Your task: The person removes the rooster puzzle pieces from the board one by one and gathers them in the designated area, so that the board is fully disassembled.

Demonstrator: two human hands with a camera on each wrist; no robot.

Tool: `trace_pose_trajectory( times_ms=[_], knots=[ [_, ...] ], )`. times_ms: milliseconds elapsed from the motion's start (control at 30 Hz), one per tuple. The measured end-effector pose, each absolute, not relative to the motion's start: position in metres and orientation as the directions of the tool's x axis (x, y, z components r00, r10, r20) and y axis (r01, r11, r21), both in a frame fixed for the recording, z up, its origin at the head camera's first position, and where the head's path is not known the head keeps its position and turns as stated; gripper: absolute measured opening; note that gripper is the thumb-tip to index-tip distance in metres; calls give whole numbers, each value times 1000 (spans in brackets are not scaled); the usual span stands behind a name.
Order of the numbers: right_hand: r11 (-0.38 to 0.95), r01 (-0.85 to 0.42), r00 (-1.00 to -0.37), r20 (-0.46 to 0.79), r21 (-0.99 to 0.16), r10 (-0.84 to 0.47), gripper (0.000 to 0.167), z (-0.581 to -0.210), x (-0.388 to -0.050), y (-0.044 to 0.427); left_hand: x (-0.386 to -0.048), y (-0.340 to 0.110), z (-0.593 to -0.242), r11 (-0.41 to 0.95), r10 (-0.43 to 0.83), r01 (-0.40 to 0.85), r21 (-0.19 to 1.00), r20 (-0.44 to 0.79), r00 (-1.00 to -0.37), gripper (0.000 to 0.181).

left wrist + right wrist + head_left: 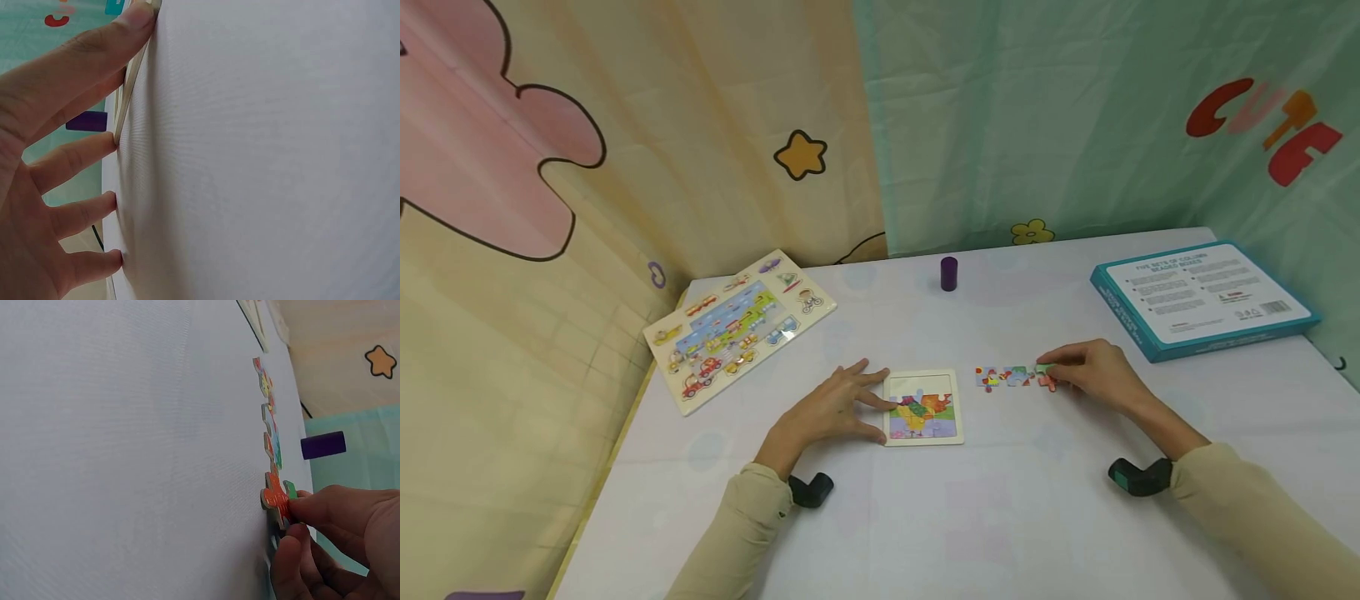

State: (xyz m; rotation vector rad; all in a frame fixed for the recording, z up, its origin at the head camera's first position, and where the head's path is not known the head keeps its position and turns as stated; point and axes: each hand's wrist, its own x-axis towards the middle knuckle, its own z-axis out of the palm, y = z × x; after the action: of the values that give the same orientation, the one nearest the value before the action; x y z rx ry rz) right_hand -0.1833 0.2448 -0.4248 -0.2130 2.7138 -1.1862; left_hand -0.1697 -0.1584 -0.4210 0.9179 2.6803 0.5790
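A square jigsaw tray (923, 373) with a pale frame lies flat on the table. Joined colourful pieces fill its lower part, and a pale strip shows at the top. My left hand (838, 404) is at its left side, fingers spread, with the thumb at the lower left corner and a finger reaching over the edge. To the right of the tray, two loose jigsaw pieces, one yellow and red (987, 377) and one blue and green (1017, 377), lie in a row. At the row's right end my right hand (1093, 373) pinches a red and green jigsaw piece (275, 495), slightly tilted.
A wooden vehicle puzzle board (741, 333) lies at the back left. At the back middle stands a purple cylinder (949, 274). A teal-edged box (1206, 296) with printed text lies at the back right. Printed curtains (1000, 108) hang behind the white table (925, 533).
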Motion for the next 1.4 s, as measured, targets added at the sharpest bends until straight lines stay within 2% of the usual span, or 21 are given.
trace_pose_trajectory(
  times_ms=[433,733,1067,1400],
  knots=[
    [726,-108,-978,-57,-679,-199,24,-421,-186,242,-168,-159,-421,731,618,515,448,-115,-778,51],
    [750,-88,-983,-66,-656,-173,22,-419,-186,236,-167,-158,-420,733,613,510,450,-114,-782,52],
    [744,-55,-984,-91,-666,-155,23,-419,-187,235,-168,-158,-420,730,619,518,447,-110,-777,52],
    [752,-77,-985,-66,-655,-159,20,-420,-187,236,-168,-158,-419,731,613,508,455,-113,-782,51]
  ],
)
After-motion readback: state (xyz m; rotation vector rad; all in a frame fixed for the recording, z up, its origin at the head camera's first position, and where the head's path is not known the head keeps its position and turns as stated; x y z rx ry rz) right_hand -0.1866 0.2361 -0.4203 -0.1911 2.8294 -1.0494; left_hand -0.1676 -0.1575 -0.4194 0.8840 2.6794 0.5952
